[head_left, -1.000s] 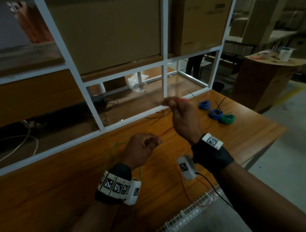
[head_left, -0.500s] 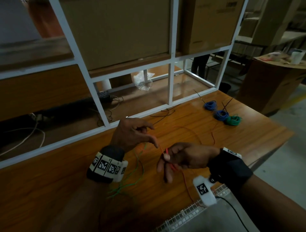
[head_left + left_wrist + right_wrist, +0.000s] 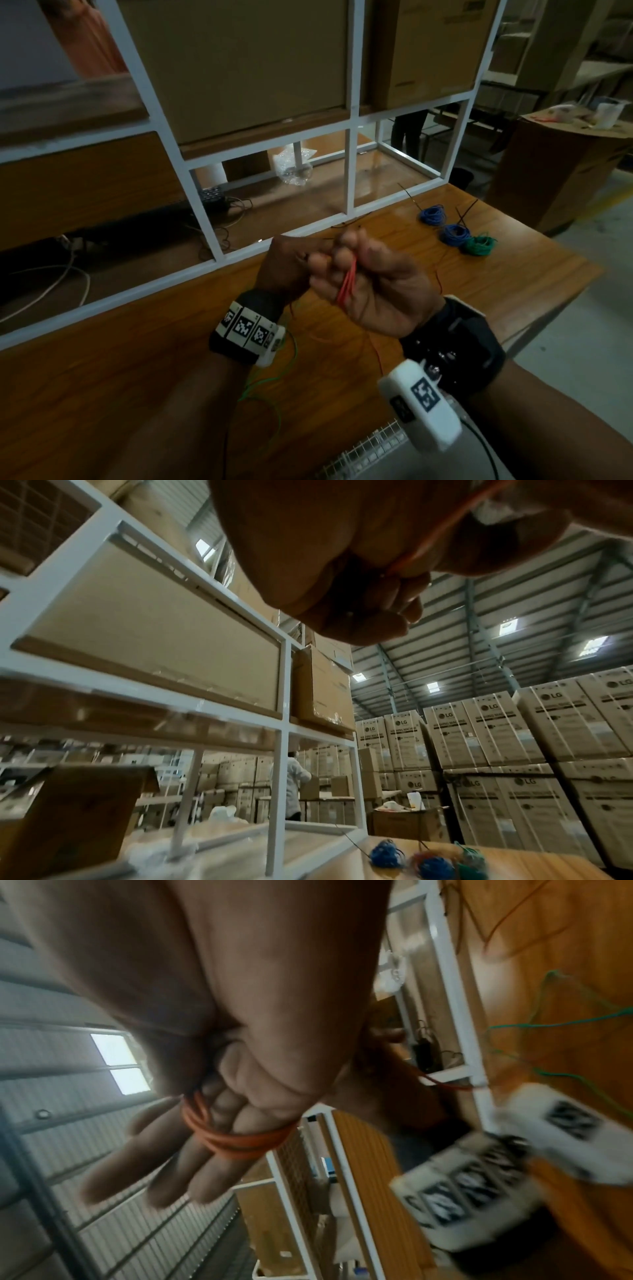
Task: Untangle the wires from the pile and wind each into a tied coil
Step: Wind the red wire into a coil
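A red wire (image 3: 346,286) is looped several times round the fingers of my right hand (image 3: 346,263), which is raised palm-up over the wooden table (image 3: 513,274). The right wrist view shows the same red wire (image 3: 236,1139) banding those fingers. My left hand (image 3: 308,257) is pressed against the right fingertips and pinches the red wire (image 3: 421,550) between its curled fingers. A loose green wire (image 3: 274,377) trails on the table beneath my left wrist. Two tied blue coils (image 3: 432,214) (image 3: 455,234) and a green coil (image 3: 479,245) lie at the far right.
A white shelf frame (image 3: 349,171) with cardboard boxes (image 3: 239,61) stands along the table's back edge. Black ties (image 3: 466,210) lie by the coils. A white wire mesh (image 3: 370,452) runs along the near edge. Thin dark wires (image 3: 346,224) lie by the frame.
Both hands have risen and come together. The right hand turned palm-up, and the red wire now lies in loops round its fingers with the left hand at its fingertips.
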{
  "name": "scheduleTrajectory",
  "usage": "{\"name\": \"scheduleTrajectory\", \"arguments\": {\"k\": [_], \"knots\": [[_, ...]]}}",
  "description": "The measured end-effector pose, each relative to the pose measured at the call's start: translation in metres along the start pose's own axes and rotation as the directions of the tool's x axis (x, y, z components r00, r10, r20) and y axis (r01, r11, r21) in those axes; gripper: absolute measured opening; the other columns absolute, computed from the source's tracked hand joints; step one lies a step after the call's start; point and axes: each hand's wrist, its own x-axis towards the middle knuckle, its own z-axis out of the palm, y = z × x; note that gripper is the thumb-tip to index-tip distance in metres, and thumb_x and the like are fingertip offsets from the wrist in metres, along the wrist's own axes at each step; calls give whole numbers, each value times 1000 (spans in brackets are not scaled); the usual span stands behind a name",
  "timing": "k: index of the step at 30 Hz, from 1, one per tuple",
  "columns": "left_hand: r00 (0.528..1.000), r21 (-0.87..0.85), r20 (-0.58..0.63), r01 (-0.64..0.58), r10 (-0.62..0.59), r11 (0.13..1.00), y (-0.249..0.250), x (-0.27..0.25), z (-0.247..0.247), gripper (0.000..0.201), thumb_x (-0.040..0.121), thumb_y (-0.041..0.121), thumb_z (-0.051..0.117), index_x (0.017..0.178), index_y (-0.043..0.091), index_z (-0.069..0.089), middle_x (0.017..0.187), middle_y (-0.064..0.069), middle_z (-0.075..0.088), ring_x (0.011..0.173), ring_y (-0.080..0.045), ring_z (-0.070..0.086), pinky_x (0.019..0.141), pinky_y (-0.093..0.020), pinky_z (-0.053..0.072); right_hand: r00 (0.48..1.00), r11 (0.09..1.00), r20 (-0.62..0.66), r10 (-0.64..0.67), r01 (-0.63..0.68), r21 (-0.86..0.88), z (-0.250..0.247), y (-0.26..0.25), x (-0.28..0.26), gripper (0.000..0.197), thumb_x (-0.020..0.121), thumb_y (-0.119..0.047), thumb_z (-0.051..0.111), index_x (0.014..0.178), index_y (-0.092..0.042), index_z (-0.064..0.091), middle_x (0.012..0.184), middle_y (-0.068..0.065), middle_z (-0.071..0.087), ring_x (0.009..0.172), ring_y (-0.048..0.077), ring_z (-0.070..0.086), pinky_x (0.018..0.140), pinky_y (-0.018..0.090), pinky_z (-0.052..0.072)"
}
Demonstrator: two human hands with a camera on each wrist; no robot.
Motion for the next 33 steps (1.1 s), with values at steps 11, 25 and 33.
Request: {"name": "scheduleTrajectory", "arguments": {"k": [11, 25, 33], "knots": [[930, -219, 10, 361, -368, 907, -28, -47, 35, 6, 93, 31, 67, 94, 27, 72, 66, 2, 69, 59, -17, 63, 55, -40, 58, 664, -5, -197, -721, -289, -957, -64, -37, 18, 32, 111, -24, 40, 122, -14, 68, 127, 0, 68, 113, 5, 63, 95, 30, 56], [992, 185, -88, 101, -86, 978, -22, -17, -6, 14, 96, 37, 60, 96, 29, 71, 77, 14, 66, 71, -2, 61, 62, -24, 47, 847, -219, -494, 197, -453, -864, -83, -7, -12, 28, 109, -37, 46, 110, -21, 69, 106, -9, 74, 92, 0, 66, 85, 27, 52], [998, -161, 57, 51, -42, 986, -4, 9, -6, 7, 89, 20, 71, 85, 23, 75, 82, -1, 73, 68, -17, 64, 62, -28, 54, 832, 704, -45, 553, -496, -509, -61, 2, -12, 25, 105, -18, 48, 108, 0, 65, 85, 10, 75, 96, 25, 73, 90, 37, 54]]}}
